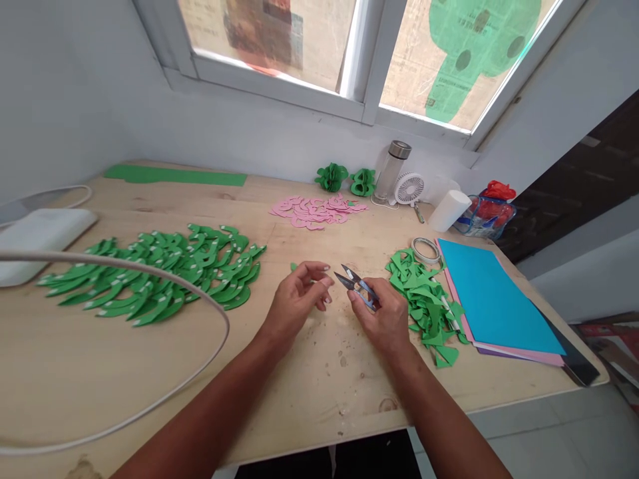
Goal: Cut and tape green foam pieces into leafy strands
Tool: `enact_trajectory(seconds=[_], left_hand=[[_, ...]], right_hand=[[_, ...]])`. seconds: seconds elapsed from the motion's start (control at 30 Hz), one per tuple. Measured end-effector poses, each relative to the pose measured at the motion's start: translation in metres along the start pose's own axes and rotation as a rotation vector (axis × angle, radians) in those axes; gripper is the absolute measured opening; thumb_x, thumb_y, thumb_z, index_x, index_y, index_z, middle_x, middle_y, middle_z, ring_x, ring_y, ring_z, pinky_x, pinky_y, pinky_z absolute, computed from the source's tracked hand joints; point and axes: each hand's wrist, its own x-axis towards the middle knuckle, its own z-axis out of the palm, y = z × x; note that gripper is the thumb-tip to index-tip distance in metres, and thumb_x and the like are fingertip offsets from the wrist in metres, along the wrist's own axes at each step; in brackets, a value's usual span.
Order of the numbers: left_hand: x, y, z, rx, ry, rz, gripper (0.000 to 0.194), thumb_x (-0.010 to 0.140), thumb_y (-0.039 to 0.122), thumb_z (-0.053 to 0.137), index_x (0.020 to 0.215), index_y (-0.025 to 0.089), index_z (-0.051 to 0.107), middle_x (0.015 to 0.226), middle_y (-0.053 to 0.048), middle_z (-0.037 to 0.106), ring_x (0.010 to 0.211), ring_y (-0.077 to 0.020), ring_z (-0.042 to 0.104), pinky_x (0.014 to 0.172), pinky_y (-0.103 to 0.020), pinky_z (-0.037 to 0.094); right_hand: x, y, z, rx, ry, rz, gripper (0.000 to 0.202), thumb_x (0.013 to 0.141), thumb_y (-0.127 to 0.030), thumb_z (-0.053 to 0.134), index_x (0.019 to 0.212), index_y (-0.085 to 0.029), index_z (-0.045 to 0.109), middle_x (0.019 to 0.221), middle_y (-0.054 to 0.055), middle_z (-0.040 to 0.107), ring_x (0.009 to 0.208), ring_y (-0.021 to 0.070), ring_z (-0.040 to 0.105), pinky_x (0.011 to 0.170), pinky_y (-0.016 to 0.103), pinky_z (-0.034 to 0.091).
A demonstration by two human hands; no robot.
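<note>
My right hand grips a pair of thread snips, blue-handled with dark blades spread apart and pointing up and left. A small white piece sits along one blade. Just left of the tips is my left hand, its fingers loosely curled and apart, with small white bits at the fingertips that could be tape. A bit of green paper shows behind that hand. Right of my right hand lies a heap of green paper scraps, with a roll of tape at its top edge.
Curved green paper pieces with white tabs spread over the left side, crossed by a white cable. Pink cut-outs lie at the back, near green paper ornaments, a bottle and a small fan. Coloured sheets are stacked right.
</note>
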Motion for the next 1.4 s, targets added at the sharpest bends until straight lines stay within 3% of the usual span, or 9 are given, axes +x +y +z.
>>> enact_trajectory(seconds=[0.1, 0.17, 0.3, 0.47, 0.63, 0.77, 1.07, 1.4], left_hand=[[-0.003, -0.001, 0.004, -0.076, -0.044, -0.056, 0.032, 0.072, 0.034, 0.068, 0.097, 0.017, 0.057, 0.076, -0.002, 0.063, 0.057, -0.0126, 0.057, 0.052, -0.025, 0.044], [-0.002, -0.002, 0.005, -0.177, -0.034, -0.064, 0.036, 0.073, 0.034, 0.068, 0.103, 0.018, 0.056, 0.08, -0.003, 0.066, 0.065, -0.0148, 0.06, 0.06, -0.028, 0.047], [-0.002, -0.001, 0.003, -0.383, -0.062, -0.069, 0.051, 0.076, 0.035, 0.066, 0.123, 0.022, 0.05, 0.11, -0.008, 0.066, 0.099, -0.0213, 0.062, 0.088, -0.036, 0.045], [-0.006, 0.001, 0.004, -0.576, -0.195, -0.116, 0.056, 0.084, 0.036, 0.059, 0.135, 0.026, 0.039, 0.133, -0.009, 0.054, 0.128, -0.025, 0.044, 0.105, -0.04, 0.032], [-0.009, 0.004, 0.007, -0.676, -0.257, -0.147, 0.059, 0.087, 0.016, 0.052, 0.141, 0.026, 0.03, 0.133, -0.012, 0.055, 0.129, -0.0237, 0.045, 0.109, -0.043, 0.026], [-0.009, 0.008, 0.007, -0.693, -0.264, -0.154, 0.064, 0.086, 0.01, 0.05, 0.143, 0.026, 0.024, 0.13, -0.013, 0.057, 0.127, -0.0232, 0.047, 0.109, -0.043, 0.024], [-0.01, 0.006, 0.006, -0.666, -0.313, -0.142, 0.067, 0.087, 0.013, 0.05, 0.145, 0.025, 0.019, 0.123, -0.013, 0.063, 0.12, -0.0228, 0.054, 0.109, -0.044, 0.024], [-0.01, -0.001, 0.007, -0.605, -0.332, -0.149, 0.072, 0.085, 0.021, 0.058, 0.146, 0.028, 0.02, 0.125, -0.012, 0.063, 0.122, -0.0233, 0.052, 0.109, -0.042, 0.023]], right_hand=[[0.0, -0.001, 0.0, 0.02, -0.008, 0.001, 0.023, 0.084, -0.037, 0.056, 0.088, -0.016, 0.063, 0.072, 0.004, 0.064, 0.06, 0.0145, 0.053, 0.059, 0.026, 0.04], [-0.001, -0.001, 0.001, 0.027, -0.025, -0.004, 0.022, 0.084, -0.037, 0.056, 0.088, -0.016, 0.062, 0.072, 0.004, 0.064, 0.061, 0.0144, 0.053, 0.058, 0.025, 0.039], [-0.002, -0.003, 0.002, 0.041, -0.048, -0.035, 0.02, 0.083, -0.037, 0.056, 0.084, -0.017, 0.061, 0.069, 0.002, 0.061, 0.057, 0.0131, 0.051, 0.057, 0.025, 0.038], [-0.005, -0.009, 0.005, 0.11, -0.099, -0.059, 0.018, 0.083, -0.035, 0.056, 0.081, -0.018, 0.059, 0.065, 0.0, 0.058, 0.056, 0.0123, 0.049, 0.056, 0.024, 0.036], [-0.007, -0.014, 0.009, 0.218, -0.194, 0.01, 0.018, 0.083, -0.036, 0.056, 0.082, -0.018, 0.056, 0.062, -0.002, 0.054, 0.052, 0.011, 0.045, 0.053, 0.023, 0.035], [-0.007, -0.017, 0.009, 0.287, -0.243, 0.092, 0.017, 0.082, -0.036, 0.056, 0.08, -0.019, 0.055, 0.061, -0.004, 0.051, 0.052, 0.0106, 0.044, 0.053, 0.023, 0.034], [-0.005, -0.014, 0.014, 0.601, -0.316, 0.203, 0.022, 0.087, -0.035, 0.047, 0.077, -0.018, 0.057, 0.064, -0.002, 0.051, 0.056, 0.0102, 0.041, 0.053, 0.023, 0.033], [-0.003, -0.013, 0.016, 0.789, -0.407, 0.389, 0.03, 0.082, -0.036, 0.05, 0.058, -0.019, 0.045, 0.051, -0.006, 0.038, 0.045, 0.0071, 0.032, 0.043, 0.021, 0.024]])
